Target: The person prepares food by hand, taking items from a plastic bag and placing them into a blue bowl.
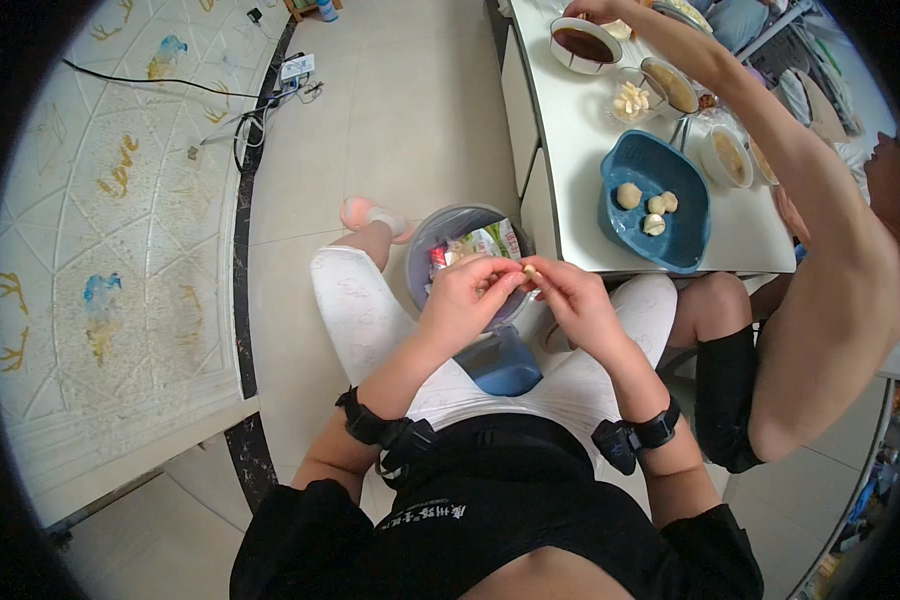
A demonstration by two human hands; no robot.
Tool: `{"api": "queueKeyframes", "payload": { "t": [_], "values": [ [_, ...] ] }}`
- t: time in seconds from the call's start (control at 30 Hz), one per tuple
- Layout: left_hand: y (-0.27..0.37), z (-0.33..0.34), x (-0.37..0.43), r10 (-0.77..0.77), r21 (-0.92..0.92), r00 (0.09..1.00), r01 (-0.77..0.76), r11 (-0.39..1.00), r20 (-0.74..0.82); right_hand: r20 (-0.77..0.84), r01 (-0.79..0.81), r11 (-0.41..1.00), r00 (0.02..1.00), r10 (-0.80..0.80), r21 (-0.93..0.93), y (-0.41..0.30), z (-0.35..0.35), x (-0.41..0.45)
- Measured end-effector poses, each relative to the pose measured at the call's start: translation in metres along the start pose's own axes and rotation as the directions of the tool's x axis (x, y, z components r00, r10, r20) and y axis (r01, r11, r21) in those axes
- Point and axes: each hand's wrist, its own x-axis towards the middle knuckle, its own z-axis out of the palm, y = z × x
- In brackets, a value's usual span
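Note:
Both hands meet over a grey waste bin [429, 217] between my knees. My right hand [579, 300] pinches a small pale piece, apparently a garlic clove [529, 270], between thumb and fingertips. My left hand [469, 292] has its thumb and fingers closed at the clove's other side. Under the hands, the bin holds printed plastic packaging [499, 238] and other scraps. To the right on the white table stands a blue plastic basin [656, 161]. Several pale round bulbs, likely garlic, lie in it, among them a larger bulb [629, 196] and a segmented one [653, 224].
Beyond the basin are a clear container of pale cut pieces [631, 101], a bowl of dark liquid [585, 46] and several other bowls, including one white bowl [727, 156]. A person's arm [765, 97] reaches across the table from the right. Cables and a power strip [298, 67] lie by the wall.

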Motion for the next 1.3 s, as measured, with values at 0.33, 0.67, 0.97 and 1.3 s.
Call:
{"api": "queueKeyframes", "payload": {
  "t": [0.33, 0.67, 0.97, 1.3],
  "values": [
    [-0.008, -0.007, 0.003, 0.091, 0.243, 0.983, -0.129, 0.962, 0.161, 0.085, 0.29, 0.89, 0.957, -0.279, -0.352, 0.016, 0.008, 0.001],
    [-0.01, -0.001, 0.007, 0.245, 0.355, 0.965, -0.262, 0.898, 0.091, 0.094, 0.289, 0.896, 0.957, -0.273, -0.339, 0.014, 0.009, 0.009],
    [-0.025, 0.001, 0.007, -0.08, 0.018, 0.997, 0.08, 0.997, 0.02, -0.012, 0.293, 0.917, 0.951, -0.308, -0.269, 0.013, 0.011, 0.01],
    [-0.039, -0.013, 0.008, -0.107, 0.131, 0.994, 0.104, 0.986, 0.018, -0.083, 0.151, 0.968, 0.982, -0.17, -0.2, 0.014, 0.003, 0.01]
  ]
}}
